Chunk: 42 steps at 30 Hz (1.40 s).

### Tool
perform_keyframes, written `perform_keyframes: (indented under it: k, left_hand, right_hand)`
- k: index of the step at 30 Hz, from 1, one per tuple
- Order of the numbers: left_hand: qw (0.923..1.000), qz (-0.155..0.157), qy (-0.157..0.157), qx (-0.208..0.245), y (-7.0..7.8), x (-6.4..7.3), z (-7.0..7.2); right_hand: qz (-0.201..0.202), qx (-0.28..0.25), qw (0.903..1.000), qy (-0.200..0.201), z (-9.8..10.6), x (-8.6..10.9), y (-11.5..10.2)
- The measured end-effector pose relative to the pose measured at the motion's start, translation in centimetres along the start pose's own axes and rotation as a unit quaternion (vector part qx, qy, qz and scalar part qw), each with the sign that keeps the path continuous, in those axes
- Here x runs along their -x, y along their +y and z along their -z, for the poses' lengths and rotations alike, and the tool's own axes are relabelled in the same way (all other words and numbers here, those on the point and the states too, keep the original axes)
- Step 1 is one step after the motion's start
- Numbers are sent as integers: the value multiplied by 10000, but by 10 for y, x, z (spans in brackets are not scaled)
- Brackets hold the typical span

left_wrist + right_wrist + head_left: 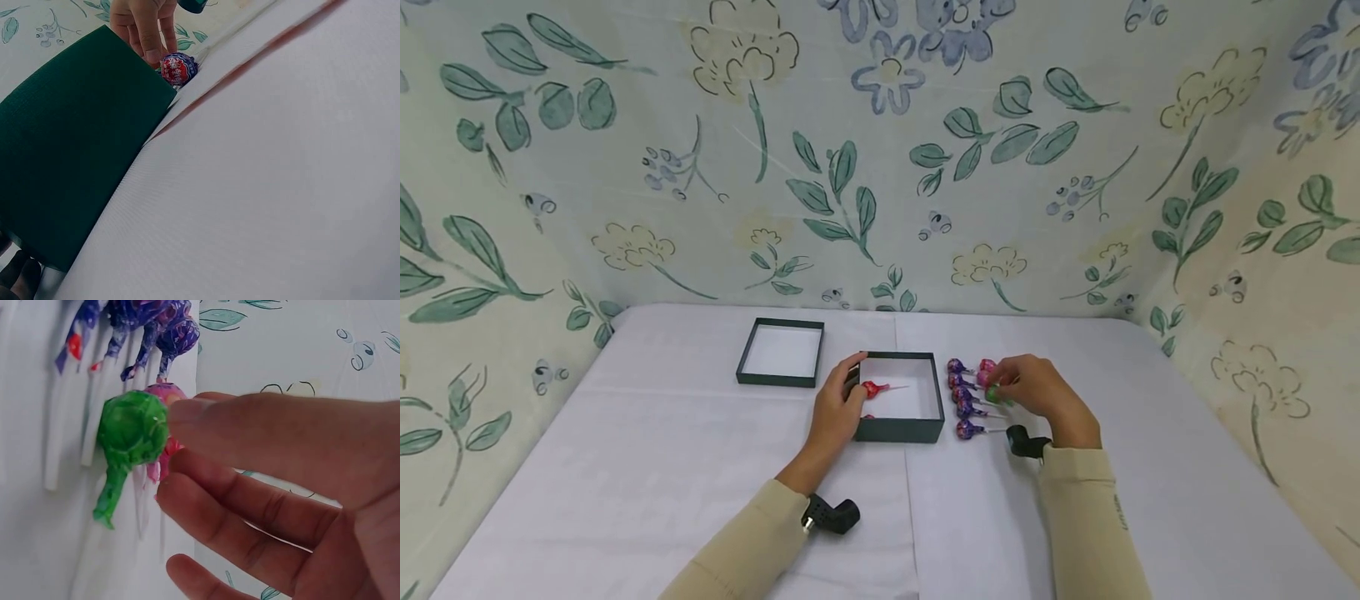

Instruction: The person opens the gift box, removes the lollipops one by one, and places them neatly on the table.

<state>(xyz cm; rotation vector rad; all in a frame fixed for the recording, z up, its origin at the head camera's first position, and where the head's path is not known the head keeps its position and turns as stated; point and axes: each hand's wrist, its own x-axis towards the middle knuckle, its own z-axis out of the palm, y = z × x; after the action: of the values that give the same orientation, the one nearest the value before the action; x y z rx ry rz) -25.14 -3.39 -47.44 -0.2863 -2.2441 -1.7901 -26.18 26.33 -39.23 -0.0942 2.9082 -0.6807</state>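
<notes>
My left hand (838,408) grips the left wall of a dark green box (901,430) with a white inside. A red lollipop (871,389) lies in the box, and part of another red shape shows near its front wall. At the right, my right hand (1041,387) has its thumb tip against a green lollipop (133,427). Its index fingertip is hidden behind the thumb, so a pinch cannot be made out. Pink lollipops (987,365) lie just behind the green one. Several purple lollipops (967,429) form a column between box and right hand, sticks toward the right.
A shallow dark-rimmed lid (779,381), white inside, lies left of and behind the box. White cloth (662,433) covers the table. Floral fabric (820,167) hangs at the back and sides. Each wrist carries a small black camera (831,515).
</notes>
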Motion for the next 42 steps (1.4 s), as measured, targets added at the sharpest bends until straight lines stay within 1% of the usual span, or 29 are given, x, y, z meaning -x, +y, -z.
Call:
perform_keyframes:
  k: [5,12,16,20,26,33,42]
  left_hand:
    - [10000,-19,-1,14,-1,0,0]
    - [10000,-9,-21,-17,-2,-1,0]
    - [10000,-29,-12,-34,1,-1,0]
    - [10000,-40,-17,-19,1,-1,0]
    - [10000,-36,-17,-15,0,0,1]
    - [10000,30,-11,16,1,0,1]
    - [10000,31,-16,-38,3,1,1]
  right_hand:
    - [36,-49,10000,78,3,2,-4]
    - [257,-48,9995,183,5,5,-10]
    - [370,1,9989,276,6,6,-17]
    - [410,-73,9987,305,6,9,-26]
    - [749,-92,9964,384,5,11,-38]
    - [953,-50,9942,492,0,13,-53]
    - [1367,-100,9886,618,-6,14,-64]
